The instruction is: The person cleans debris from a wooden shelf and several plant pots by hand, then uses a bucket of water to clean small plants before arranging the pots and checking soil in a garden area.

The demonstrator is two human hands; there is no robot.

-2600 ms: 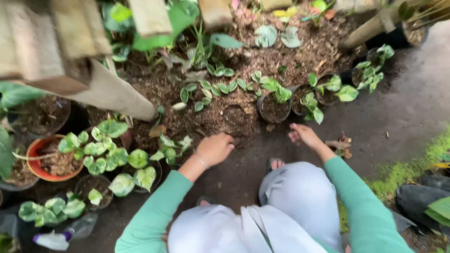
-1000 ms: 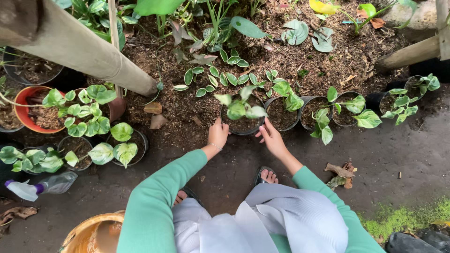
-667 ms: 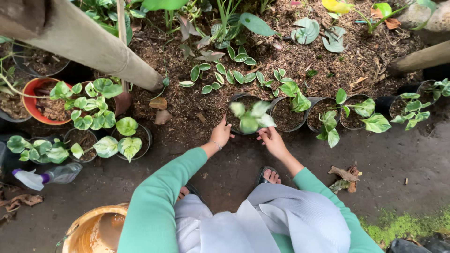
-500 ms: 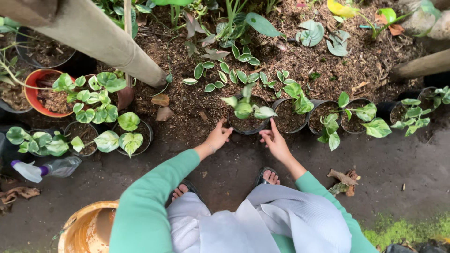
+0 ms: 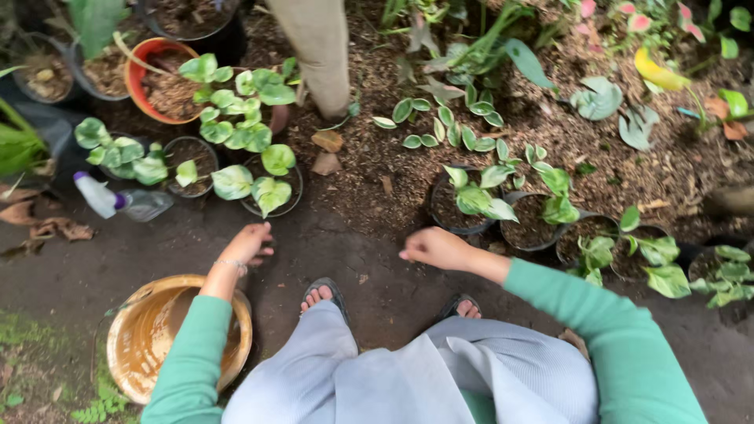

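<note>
Where both hands flanked one small black pot half a second ago, they now sit apart and away from it: the left hand (image 5: 250,243) has swung out toward the leafy pot (image 5: 271,188) by the left group, fingers loosely spread, empty, hovering just short of its rim. The right hand (image 5: 433,247) hangs near the black pot (image 5: 463,206) with pale-green leaves, fingers curled in a loose fist, holding nothing that I can see. That pot stands released on the dark ground at the edge of the mulch bed, first in a row of three. A yellow bucket (image 5: 153,334) sits under the left forearm. Reading: pot set down, attention shifting left.
</note>
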